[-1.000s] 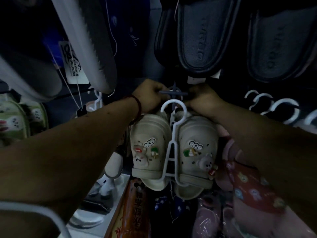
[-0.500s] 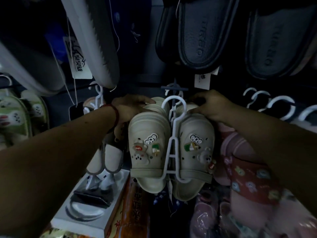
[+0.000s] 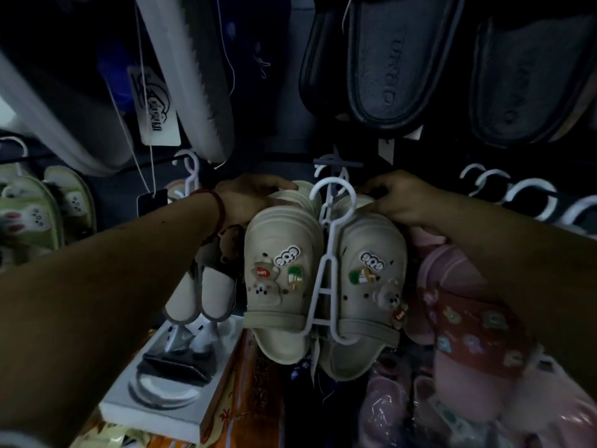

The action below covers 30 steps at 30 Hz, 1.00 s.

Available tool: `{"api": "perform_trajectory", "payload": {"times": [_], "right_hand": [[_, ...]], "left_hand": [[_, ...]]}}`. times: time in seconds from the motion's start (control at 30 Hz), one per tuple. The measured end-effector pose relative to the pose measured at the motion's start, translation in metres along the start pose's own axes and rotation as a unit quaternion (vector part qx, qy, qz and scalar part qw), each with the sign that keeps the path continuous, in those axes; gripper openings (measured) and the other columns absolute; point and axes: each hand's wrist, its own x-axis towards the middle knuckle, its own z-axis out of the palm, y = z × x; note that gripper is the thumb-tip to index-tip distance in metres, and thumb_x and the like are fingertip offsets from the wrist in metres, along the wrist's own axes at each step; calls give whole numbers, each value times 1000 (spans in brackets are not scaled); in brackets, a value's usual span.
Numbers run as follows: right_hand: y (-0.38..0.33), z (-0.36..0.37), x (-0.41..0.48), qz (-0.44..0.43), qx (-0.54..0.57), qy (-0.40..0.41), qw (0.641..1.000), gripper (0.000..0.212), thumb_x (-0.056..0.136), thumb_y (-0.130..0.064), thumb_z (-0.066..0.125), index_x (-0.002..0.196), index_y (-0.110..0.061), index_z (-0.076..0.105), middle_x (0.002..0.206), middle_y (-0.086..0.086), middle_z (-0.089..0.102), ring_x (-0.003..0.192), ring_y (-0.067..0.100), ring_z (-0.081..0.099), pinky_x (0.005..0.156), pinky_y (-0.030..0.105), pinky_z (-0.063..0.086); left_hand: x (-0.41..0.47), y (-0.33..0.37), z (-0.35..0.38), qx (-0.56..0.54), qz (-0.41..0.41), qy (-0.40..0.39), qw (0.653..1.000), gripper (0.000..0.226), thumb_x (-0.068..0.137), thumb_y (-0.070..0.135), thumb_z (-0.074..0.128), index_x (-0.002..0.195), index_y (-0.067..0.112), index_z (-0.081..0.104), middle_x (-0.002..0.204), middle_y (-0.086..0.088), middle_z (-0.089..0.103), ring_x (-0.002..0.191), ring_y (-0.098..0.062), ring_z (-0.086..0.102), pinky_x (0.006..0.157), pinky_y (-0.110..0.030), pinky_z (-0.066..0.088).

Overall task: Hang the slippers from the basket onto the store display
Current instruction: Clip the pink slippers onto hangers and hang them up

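Observation:
A pair of beige slippers [image 3: 277,279] with cartoon charms hangs toe-down on a white plastic hanger [image 3: 326,270] at the middle of the display. Its hook [image 3: 332,189] rises in front of a grey display peg [image 3: 337,163]. More beige slippers are stacked behind the front pair. My left hand [image 3: 248,198] lies across the top of the left stack, fingers stretched toward the hook. My right hand [image 3: 399,197] curls its fingers over the top of the right slipper [image 3: 371,263]. The basket is out of view.
Black slides [image 3: 387,59] and a white sole [image 3: 190,69] with a price tag [image 3: 155,108] hang overhead. Green slippers [image 3: 29,215] hang left, pink and red ones [image 3: 475,321] right. White empty hooks [image 3: 517,195] line the rail at right. A boxed item [image 3: 155,402] lies below.
Both hands came down from the peg and hook and spread apart onto the tops of the slippers. The beige pair now hangs lower in view.

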Motion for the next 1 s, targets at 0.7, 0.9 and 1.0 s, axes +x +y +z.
{"api": "perform_trajectory", "payload": {"times": [0.7, 0.9, 1.0], "right_hand": [[-33, 21, -99, -9, 95, 79, 992, 52, 84, -41, 76, 129, -22, 58, 111, -12, 63, 97, 1, 62, 84, 21, 50], [-37, 23, -106, -8, 88, 83, 993, 29, 87, -38, 74, 107, -21, 63, 92, -10, 64, 88, 10, 63, 76, 25, 48], [-39, 25, -100, -26, 75, 83, 993, 31, 88, -37, 74, 110, -17, 66, 101, -4, 69, 94, 12, 65, 83, 29, 50]], "left_hand": [[-109, 22, 22, -195, 19, 8, 981, 64, 74, 28, 87, 132, 27, 58, 118, 7, 68, 102, -8, 70, 78, -25, 60], [-109, 31, 24, -187, 16, 20, 982, 63, 75, 23, 86, 132, 22, 58, 120, 2, 68, 98, -6, 71, 76, -24, 60], [-108, 32, 20, -161, 13, 27, 987, 66, 76, 25, 85, 135, 25, 56, 123, 3, 66, 102, -7, 69, 78, -26, 61]]}}
